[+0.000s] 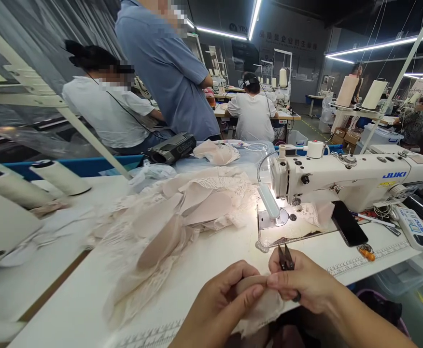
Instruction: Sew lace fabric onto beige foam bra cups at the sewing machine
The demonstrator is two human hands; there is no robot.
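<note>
Near the table's front edge, my left hand [222, 299] is closed on a beige fabric piece [264, 309] that looks like a padded bra cup with a thin sheer edge. My right hand [307, 280] pinches the same piece between thumb and finger. Dark thread snips [286, 258] also sit in its grip, blades pointing up and away from the cloth. Left of my hands lies a heap of beige lace bra pieces [197, 208]. Beyond my right hand stands a white sewing machine [342, 171], its lamp [269, 200] lit over the needle plate; the needle is hidden.
A black phone [349, 223] lies before the machine, near an orange-handled item [367, 253] and a white control box [416, 229]. Thread cones [61, 178] stand at the left. A black bag-like object [171, 149] is behind the heap. Several people work beyond the table.
</note>
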